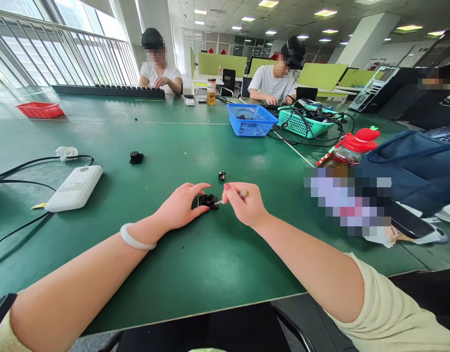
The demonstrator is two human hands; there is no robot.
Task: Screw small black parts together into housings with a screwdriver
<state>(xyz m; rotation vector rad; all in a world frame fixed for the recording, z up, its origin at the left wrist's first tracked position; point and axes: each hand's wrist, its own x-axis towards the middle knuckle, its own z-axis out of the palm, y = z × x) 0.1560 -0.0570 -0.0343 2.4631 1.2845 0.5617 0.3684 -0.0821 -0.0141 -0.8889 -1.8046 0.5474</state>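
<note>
Green tabletop, two hands on one small black part

Across the green tabletop [210,264], the small black part [208,201] lies near the front edge, pinched between the left hand's [181,205] thumb and fingers. From its right side, the right hand [245,203] grips a slim tool [243,194], its tip at the part. Just beyond sits a smaller black piece [222,175]; farther left, a white power bank [75,188]; farther back, a blue basket [252,120].

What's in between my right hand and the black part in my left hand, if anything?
Only the tip of the thin tool held in your right hand, right at the edge of the black part. The small black piece sits beyond that gap, not in it.
</note>
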